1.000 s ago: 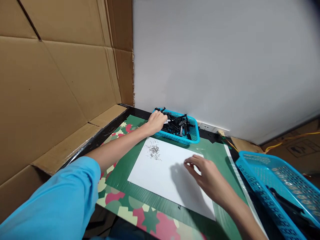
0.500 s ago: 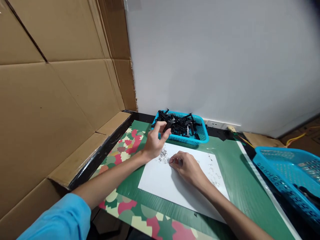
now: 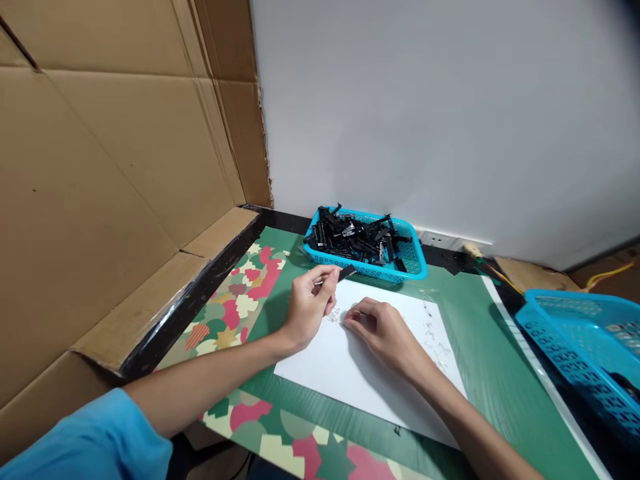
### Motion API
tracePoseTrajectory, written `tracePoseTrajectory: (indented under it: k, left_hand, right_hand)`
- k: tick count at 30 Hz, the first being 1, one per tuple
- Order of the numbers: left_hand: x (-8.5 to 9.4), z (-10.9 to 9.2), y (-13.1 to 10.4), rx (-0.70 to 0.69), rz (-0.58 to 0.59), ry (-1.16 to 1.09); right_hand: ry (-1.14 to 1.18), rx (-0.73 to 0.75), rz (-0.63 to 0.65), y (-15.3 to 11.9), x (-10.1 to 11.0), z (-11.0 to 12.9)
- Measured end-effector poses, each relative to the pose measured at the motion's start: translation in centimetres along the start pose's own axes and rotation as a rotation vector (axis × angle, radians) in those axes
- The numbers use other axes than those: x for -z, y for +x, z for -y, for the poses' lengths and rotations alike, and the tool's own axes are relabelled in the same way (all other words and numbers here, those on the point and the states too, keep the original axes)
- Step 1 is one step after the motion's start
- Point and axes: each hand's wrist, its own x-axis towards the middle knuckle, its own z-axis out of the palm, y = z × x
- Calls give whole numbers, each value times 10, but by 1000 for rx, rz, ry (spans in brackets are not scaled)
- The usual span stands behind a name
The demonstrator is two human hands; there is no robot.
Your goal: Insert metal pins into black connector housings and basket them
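Pinched in my left hand is a small black plastic piece, its end sticking out to the right beyond the fingertips. My right hand is over the white sheet, thumb and fingertips pressed together; whatever is between them is too small to make out. Beside those fingertips, partly behind my left hand, lies a little pile of tiny metal pieces. More tiny pieces are scattered along the right side of the sheet. Behind my hands stands a blue basket heaped with black plastic parts.
A second blue basket with some dark items stands at the right edge. Cardboard panels wall off the left, and a white wall rises behind. A power strip with a plug lies behind the first basket.
My left hand has moved down from the basket's front edge towards the sheet, bringing the black piece along. The right hand stays low over the sheet near the pile. The view has shifted slightly.
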Motion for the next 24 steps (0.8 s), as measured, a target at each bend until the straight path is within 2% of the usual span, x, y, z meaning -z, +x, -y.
tracePoseTrajectory:
  k: [3,7,11,17,24]
  left_hand:
    - [-2,-2,-3,37,-6,-34]
    - [-2,-2,-5,22,-4,-54]
    - [-2,0,-4,0,-23,-43]
    - [-1,7,-2,-13,-27,-24]
    - [-3,9,-7,-8,116,13]
  right_hand:
    - [25,-4,20,-2,4,-2]
    - [46,-25,37,-6,8,-2]
    - [1,-38,12,-9,3,1]
    - [-46,-12,57,-7,-2,0]
    - [-181,91,112,-20,7,0]
